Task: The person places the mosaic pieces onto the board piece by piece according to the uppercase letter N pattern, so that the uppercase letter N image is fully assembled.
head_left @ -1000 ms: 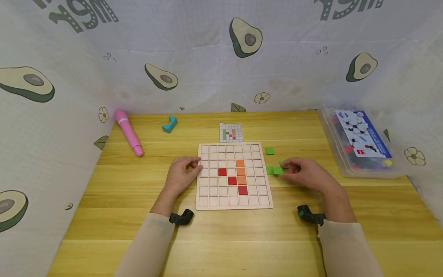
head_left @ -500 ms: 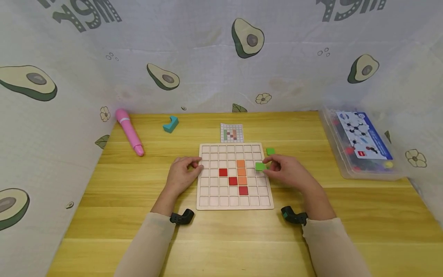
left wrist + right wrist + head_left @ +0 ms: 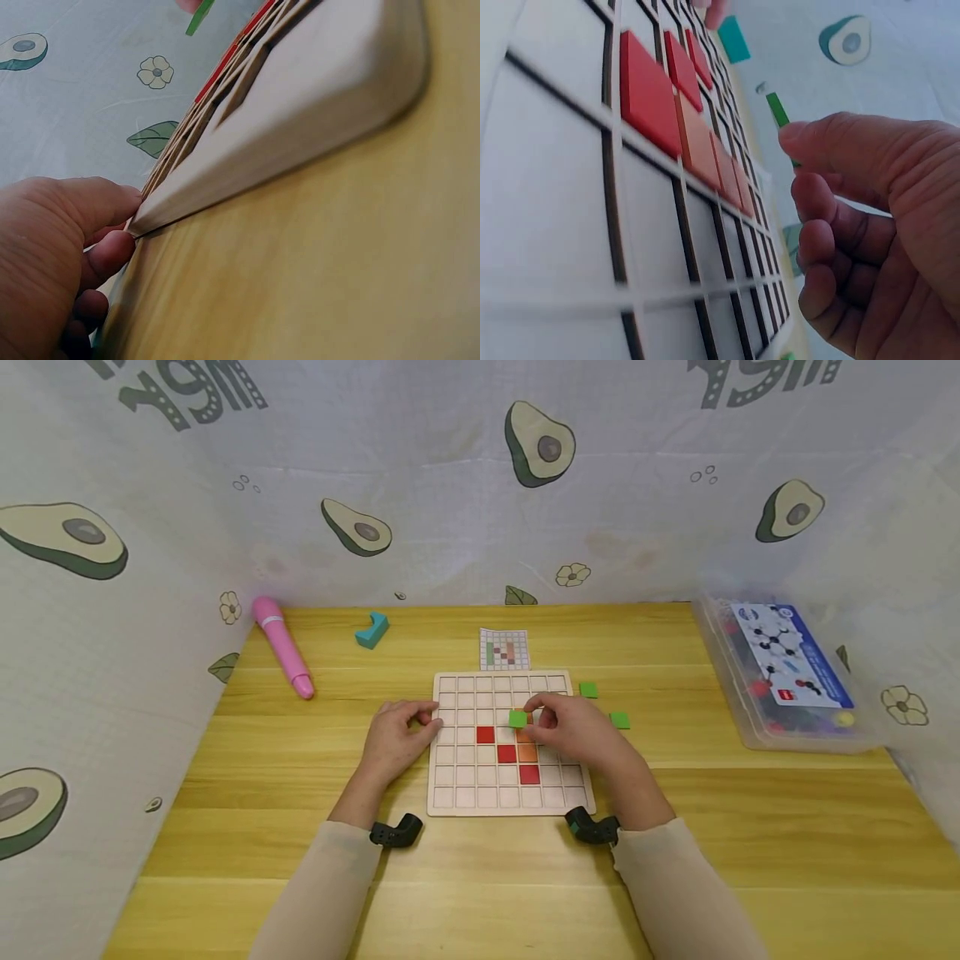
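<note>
My right hand point(image 3: 570, 727) is over the wooden grid board point(image 3: 453, 775), pinching a green square tile point(image 3: 517, 719) between thumb and fingers. The right wrist view shows this tile point(image 3: 778, 111) edge-on, raised above the board. Below it stand orange tiles point(image 3: 527, 752) in one column, partly covered by the hand. Red tiles point(image 3: 485, 735) lie in a diagonal: one left of the column, one beside it, one at its lower end. At the board's left edge, my left hand point(image 3: 396, 737) grips the rim with thumb point(image 3: 112, 196) and a bent finger.
Two green tiles point(image 3: 619, 721) lie right of the board. A printed grid card point(image 3: 504, 649) is behind it. Further off are a pink microphone-shaped object point(image 3: 283, 646), a teal block point(image 3: 372, 631) and a clear plastic box point(image 3: 787, 668). A patterned cloth point(image 3: 450, 527) rises behind the table.
My right hand has taken a green tile from the group at the right and carried it left over the board to the orange column. My left hand stays on the rim.
</note>
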`<state>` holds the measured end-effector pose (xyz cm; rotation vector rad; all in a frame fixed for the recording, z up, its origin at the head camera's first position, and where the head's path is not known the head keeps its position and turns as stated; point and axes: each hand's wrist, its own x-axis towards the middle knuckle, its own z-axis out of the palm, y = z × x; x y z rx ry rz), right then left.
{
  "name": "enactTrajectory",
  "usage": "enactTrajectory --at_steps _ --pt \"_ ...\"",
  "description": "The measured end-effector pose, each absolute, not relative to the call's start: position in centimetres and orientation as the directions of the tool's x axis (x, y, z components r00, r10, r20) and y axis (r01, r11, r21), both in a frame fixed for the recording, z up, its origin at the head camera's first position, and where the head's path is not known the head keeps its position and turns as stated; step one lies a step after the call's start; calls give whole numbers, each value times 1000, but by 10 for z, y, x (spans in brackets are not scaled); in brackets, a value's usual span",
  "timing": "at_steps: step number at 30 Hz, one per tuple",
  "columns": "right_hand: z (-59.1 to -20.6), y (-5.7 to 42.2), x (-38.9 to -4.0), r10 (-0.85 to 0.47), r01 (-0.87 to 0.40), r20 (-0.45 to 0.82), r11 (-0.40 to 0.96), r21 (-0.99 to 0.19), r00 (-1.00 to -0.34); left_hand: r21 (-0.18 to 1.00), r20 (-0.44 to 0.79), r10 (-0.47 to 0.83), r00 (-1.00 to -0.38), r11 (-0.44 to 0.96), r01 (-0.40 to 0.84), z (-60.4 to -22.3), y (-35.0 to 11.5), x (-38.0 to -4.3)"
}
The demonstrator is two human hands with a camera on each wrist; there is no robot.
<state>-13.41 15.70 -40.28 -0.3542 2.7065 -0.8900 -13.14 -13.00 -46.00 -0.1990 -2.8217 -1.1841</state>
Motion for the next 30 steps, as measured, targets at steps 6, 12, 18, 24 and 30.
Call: enactTrajectory --at_steps 6,12,18,24,30 --pt "-401 138 -137 -325 -178 -158 793 -583 -932 706 110 88 -990 694 140 -460 -130 -132" --pt "-400 121 -140 -337 -204 -147 804 -559 -930 702 113 92 -989 698 145 -460 -131 -132" --pt "-401 104 -145 -330 -179 -184 812 -556 -926 703 109 93 -990 697 143 -460 -131 -132" --pt "-405 89 -149 -322 -181 -210 846 -502 -923 705 103 93 -990 695 139 -460 -131 -133" --pt "-408 77 -153 -325 -216 -183 869 -445 -928 699 113 96 -989 700 148 -460 -131 -133"
